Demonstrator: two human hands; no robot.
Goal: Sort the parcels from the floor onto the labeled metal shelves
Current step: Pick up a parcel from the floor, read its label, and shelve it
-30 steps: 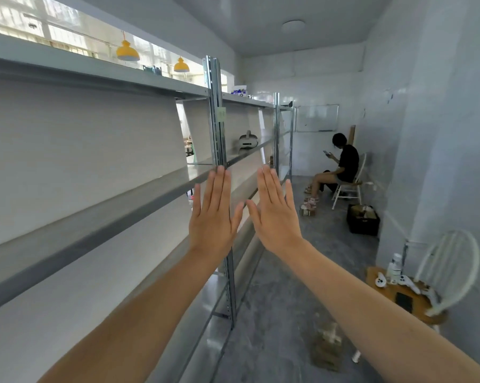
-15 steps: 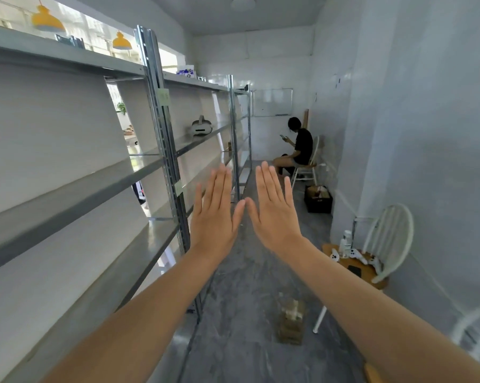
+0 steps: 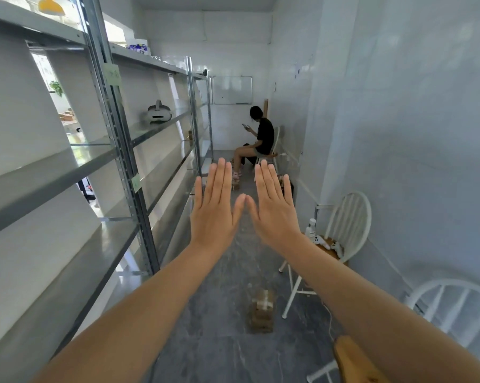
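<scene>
Head view along a narrow aisle. The left hand point(image 3: 215, 208) and right hand point(image 3: 274, 208) are raised side by side at mid-frame, backs toward the camera. The fingers point(image 3: 219, 178) of each hand are straight and pressed together, holding nothing. The two thumbs angle inward until their tips meet or nearly meet.

The metal shelves point(image 3: 67, 167) run the length of the left side, their grey front edges converging toward the far wall. Two green labels point(image 3: 113, 74) are fixed to the nearest upright, the writing too blurred to read. A white headset point(image 3: 159, 113) rests on a middle shelf beyond that upright.

A stack of parcels point(image 3: 262, 310), brown and taped, stands on the grey floor point(image 3: 219, 349) below the right forearm. It is just beside the front leg of a white chair point(image 3: 346, 225) and apart from the shelf upright. A strip of bare floor lies between the stack and the lowest shelf edge. More small parcels point(image 3: 235, 186) sit on the floor far down the aisle, near the feet of a seated person point(image 3: 262, 136).

The right side is bounded by a white wall, the chair and a second white chair point(image 3: 454, 305) at the lower right corner. A whiteboard point(image 3: 232, 90) hangs on the end wall.
</scene>
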